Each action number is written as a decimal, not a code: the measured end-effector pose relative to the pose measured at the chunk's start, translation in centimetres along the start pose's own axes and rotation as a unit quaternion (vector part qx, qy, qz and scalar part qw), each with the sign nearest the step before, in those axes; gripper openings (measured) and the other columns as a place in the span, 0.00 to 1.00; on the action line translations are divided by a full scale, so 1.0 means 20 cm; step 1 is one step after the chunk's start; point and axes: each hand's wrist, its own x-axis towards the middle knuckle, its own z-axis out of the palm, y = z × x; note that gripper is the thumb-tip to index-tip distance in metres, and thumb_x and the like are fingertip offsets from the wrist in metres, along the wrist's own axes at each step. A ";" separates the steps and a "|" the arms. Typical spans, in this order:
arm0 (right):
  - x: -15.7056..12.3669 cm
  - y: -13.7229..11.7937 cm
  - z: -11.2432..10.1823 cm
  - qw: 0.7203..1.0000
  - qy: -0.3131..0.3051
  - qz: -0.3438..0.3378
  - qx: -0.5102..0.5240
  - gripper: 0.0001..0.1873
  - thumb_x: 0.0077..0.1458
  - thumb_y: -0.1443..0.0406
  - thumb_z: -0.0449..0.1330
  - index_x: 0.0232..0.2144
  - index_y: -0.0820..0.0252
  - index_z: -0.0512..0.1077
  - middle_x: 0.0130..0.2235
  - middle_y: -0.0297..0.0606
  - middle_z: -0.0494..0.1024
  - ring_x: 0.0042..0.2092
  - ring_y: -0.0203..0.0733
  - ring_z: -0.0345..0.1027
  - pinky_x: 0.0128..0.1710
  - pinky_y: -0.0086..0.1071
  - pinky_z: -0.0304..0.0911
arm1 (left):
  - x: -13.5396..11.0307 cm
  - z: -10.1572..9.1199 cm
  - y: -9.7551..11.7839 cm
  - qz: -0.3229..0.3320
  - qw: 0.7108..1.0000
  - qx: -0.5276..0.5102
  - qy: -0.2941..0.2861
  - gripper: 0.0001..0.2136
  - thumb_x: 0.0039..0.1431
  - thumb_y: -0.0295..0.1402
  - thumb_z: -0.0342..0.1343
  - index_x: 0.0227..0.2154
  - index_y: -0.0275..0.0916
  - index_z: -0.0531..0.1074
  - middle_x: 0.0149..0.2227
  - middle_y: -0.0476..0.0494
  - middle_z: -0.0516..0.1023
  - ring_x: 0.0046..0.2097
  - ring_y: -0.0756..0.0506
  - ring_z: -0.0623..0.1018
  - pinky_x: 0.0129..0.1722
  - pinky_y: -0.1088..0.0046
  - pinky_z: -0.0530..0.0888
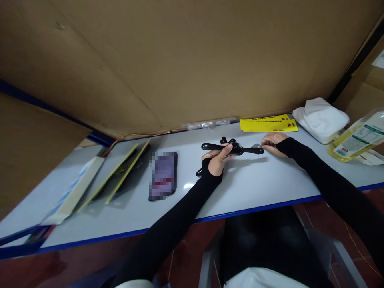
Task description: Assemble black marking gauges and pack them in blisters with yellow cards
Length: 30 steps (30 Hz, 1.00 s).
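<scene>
Left grip [216, 162] clamps black tool [237, 149], thumb uppermost; right grip [273, 142] curls nearby, hold unclear.

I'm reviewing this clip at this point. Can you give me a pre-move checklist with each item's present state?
1. Left hand has hold of the black two-handled tool: ok, thumb over its middle.
2. Right hand gripping the tool: cannot tell; it is at the right handle's end, but contact is unclear.
3. Tool raised off the white tabletop: ok, its shadow falls apart from it.
4. Nothing else close about the left hand: not ok, another black piece shows beside the wrist.
5. Yellow cards apart from the tool: ok, they lie beyond it.
</scene>
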 end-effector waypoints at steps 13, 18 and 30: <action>-0.02 -0.49 0.11 0.948 0.124 -0.013 0.293 0.19 0.60 0.47 0.67 0.35 0.56 0.79 0.34 0.38 0.83 0.33 0.40 0.70 0.35 0.36 0.68 | -0.05 0.03 -0.03 -0.008 1.000 0.020 -0.005 0.18 0.39 0.35 0.80 0.31 0.31 0.84 0.32 0.38 0.86 0.36 0.38 0.87 0.44 0.55 0.86; -0.02 -0.45 0.16 0.968 0.185 -0.051 0.165 0.13 0.64 0.52 0.66 0.35 0.52 0.83 0.35 0.39 0.83 0.40 0.46 0.69 0.41 0.40 0.67 | -0.08 0.04 -0.02 -0.016 1.000 0.023 -0.013 0.17 0.40 0.34 0.80 0.31 0.31 0.83 0.32 0.38 0.86 0.35 0.38 0.87 0.45 0.55 0.86; -0.03 -0.49 0.21 0.964 0.233 -0.126 0.030 0.12 0.60 0.64 0.64 0.24 0.53 0.71 0.27 0.38 0.76 0.35 0.46 0.65 0.39 0.42 0.65 | -0.09 0.05 -0.04 0.012 1.000 0.019 -0.012 0.19 0.37 0.37 0.81 0.31 0.32 0.84 0.33 0.39 0.86 0.37 0.39 0.87 0.43 0.58 0.86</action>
